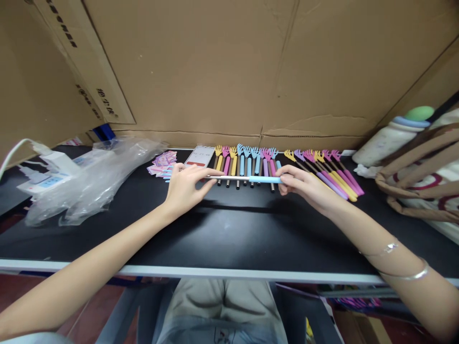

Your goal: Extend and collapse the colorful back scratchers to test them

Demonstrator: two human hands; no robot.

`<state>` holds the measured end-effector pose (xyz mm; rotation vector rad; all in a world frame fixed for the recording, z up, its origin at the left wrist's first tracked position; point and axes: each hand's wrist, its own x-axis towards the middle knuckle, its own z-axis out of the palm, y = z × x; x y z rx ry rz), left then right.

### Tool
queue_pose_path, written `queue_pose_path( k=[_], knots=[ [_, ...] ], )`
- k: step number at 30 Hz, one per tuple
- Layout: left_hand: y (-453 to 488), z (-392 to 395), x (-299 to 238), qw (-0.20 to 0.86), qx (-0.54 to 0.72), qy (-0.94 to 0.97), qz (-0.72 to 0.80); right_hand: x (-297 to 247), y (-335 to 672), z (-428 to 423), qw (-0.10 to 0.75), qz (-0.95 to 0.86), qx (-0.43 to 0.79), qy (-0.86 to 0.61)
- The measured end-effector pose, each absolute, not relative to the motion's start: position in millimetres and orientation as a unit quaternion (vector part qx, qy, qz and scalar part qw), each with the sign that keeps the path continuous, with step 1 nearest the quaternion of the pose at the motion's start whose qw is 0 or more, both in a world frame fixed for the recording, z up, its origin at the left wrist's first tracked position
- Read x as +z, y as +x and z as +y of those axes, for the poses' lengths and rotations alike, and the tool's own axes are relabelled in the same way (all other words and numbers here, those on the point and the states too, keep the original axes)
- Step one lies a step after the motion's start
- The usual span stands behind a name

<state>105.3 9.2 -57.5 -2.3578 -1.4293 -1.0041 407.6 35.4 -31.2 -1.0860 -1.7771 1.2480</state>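
I hold a telescopic back scratcher point(247, 178) sideways above the black table point(229, 229); it has a metal rod and a light blue handle. My left hand point(186, 187) grips the metal end, and my right hand point(304, 185) pinches the blue handle end. Behind it lies a row of several back scratchers point(247, 165) with yellow, pink, blue and purple handles and small hand-shaped heads. A second slanted group of scratchers point(332, 174) lies just beyond my right hand.
A phone point(199, 156) and a pile of small pink packets point(163, 164) lie behind my left hand. Crumpled clear plastic bags point(93, 179) and a white power strip point(46, 177) sit at left. A brown-strapped bag point(423, 177) and a bottle point(390, 136) stand at right. Cardboard walls the back.
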Motion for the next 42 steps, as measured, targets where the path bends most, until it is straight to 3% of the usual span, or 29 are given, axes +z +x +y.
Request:
queue_pose_path(
  k=[5,19,31,42],
  knots=[
    [103.1,11.2,-58.2,0.096,-0.335,-0.793,-0.5,-33.9,409.8,38.4,0.372,-0.637,0.515,-0.437],
    [98.4,7.7,-52.8,0.15,-0.335,-0.802,-0.471,-38.9,411.1,37.1,0.283,-0.671,0.541,-0.42],
    [102.1,9.1,-55.2,0.152,-0.324,-0.797,-0.487,-43.0,408.4,39.9,0.394,-0.65,0.46,-0.458],
    [95.4,12.1,-53.5,0.136,-0.336,-0.8,-0.478,-44.2,405.4,40.4,0.388,-0.683,0.445,-0.43]
  ],
)
